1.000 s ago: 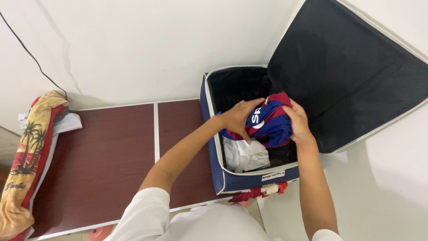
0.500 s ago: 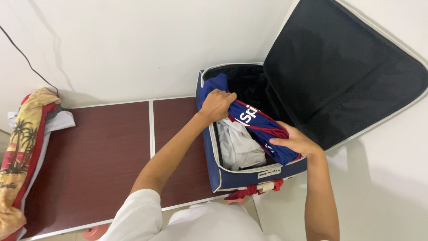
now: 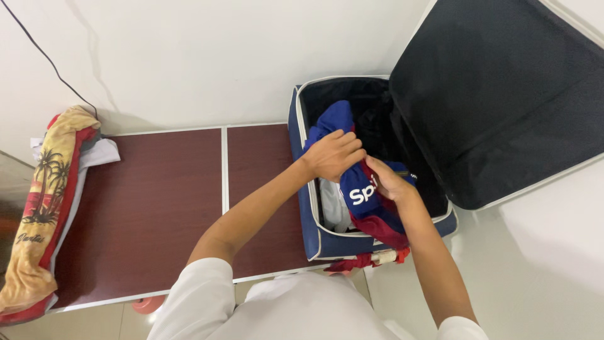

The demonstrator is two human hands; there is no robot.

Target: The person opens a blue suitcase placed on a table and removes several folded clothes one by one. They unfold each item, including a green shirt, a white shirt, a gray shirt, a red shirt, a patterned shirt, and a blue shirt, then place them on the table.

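White cloth (image 3: 332,204), seemingly mostly under jersey (image 3: 363,195)

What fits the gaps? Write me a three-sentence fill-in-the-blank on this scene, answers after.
1. Both hands, left hand and right hand, grip a blue and ___ striped jersey.
2. The navy fabric suitcase has its lid ___.
3. The suitcase sits on a dark ___ folding table.

Answers: red; open; red-brown

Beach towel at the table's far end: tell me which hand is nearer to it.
Left. The left hand grips the jersey at the suitcase wall facing the towel. The right hand grips the jersey further inside the suitcase, further from the towel.
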